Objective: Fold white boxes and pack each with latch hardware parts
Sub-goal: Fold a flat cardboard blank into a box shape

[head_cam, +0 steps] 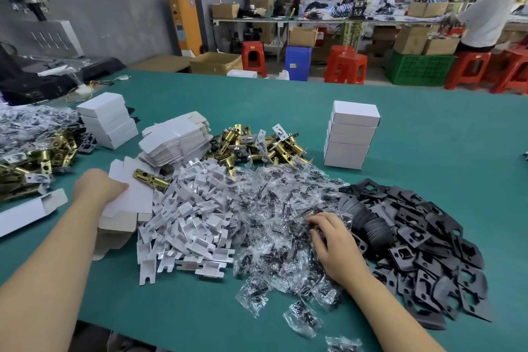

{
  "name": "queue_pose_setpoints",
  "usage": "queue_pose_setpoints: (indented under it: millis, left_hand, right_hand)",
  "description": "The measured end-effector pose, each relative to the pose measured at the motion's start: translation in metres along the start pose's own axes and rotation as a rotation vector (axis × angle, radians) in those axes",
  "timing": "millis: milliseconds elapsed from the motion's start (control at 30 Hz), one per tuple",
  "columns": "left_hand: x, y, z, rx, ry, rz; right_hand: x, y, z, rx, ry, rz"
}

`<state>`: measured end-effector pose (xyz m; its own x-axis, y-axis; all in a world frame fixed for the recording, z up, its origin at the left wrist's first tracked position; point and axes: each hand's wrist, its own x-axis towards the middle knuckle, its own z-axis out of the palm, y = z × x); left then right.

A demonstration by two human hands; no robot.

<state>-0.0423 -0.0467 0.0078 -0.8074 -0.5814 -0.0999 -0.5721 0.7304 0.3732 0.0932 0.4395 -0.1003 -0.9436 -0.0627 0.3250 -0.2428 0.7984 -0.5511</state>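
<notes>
Holding an unfolded white box (130, 194), left hand (97, 186) pinching its left edge, brass latch bolt (150, 178) lying on top, near the green table's (428, 134) left side; right hand (331, 240), fingers curled, digging into bagged screw packets (271, 226) mid-table.

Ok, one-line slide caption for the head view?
Left hand holds open white cardboard box with brass latch; right hand digs into clear screw bags.

Left hand (98, 184) fingers: hidden under the white box (130, 197).
Distant worker (485, 13): motion-blurred.
Bag contents (274, 214): too small to tell.
</notes>
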Motion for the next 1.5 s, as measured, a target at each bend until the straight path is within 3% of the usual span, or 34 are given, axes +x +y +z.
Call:
queue_pose_setpoints:
  millis: [200, 500, 700, 800, 867, 967, 1067, 1167, 1233, 1300, 1367, 1500]
  left_hand:
    - [-0.004, 0.000, 0.006, 0.029, 0.020, -0.039]
    - [-0.007, 0.000, -0.016, -0.116, 0.084, -0.058]
    - [-0.048, 0.032, -0.042, -0.149, 0.392, 0.195]
    - [-0.082, 0.066, -0.050, -0.316, 0.469, 0.382]
    - [-0.109, 0.090, -0.044, -0.477, 0.352, 0.489]
    - [-0.158, 0.121, -0.010, -0.749, -0.039, 0.569]
    - [-0.205, 0.144, 0.043, -0.822, -0.339, 0.592]
    - [-0.237, 0.162, 0.091, -0.952, -0.523, 0.539]
    - [-0.252, 0.173, 0.115, -1.041, -0.556, 0.519]
    - [-0.267, 0.184, 0.133, -1.092, -0.564, 0.526]
    - [-0.279, 0.195, 0.150, -1.063, -0.560, 0.566]
    - [-0.303, 0.209, 0.178, -0.898, -0.490, 0.701]
  right_hand:
    - [0.000, 0.000, 0.000, 0.004, -0.004, 0.000]
    - [0.001, 0.001, 0.001, -0.008, -0.004, 0.004]
    - [0.001, 0.000, 0.000, -0.015, -0.007, 0.007]
    - [0.001, -0.002, -0.001, -0.009, -0.002, 0.012]
    - [0.002, -0.003, -0.002, 0.018, 0.002, 0.019]
    - [0.004, -0.006, -0.004, 0.040, 0.015, 0.014]
    - [0.009, -0.005, -0.009, 0.077, 0.015, 0.057]
    - [0.017, -0.005, -0.022, 0.074, 0.043, 0.080]
    - [0.021, -0.007, -0.035, 0.228, 0.171, 0.157]
    - [0.023, -0.010, -0.049, 0.716, 0.283, 0.314]
    - [0.024, -0.007, -0.059, 1.209, 0.199, 0.473]
    - [0.013, -0.002, -0.062, 1.609, 0.001, 0.543]
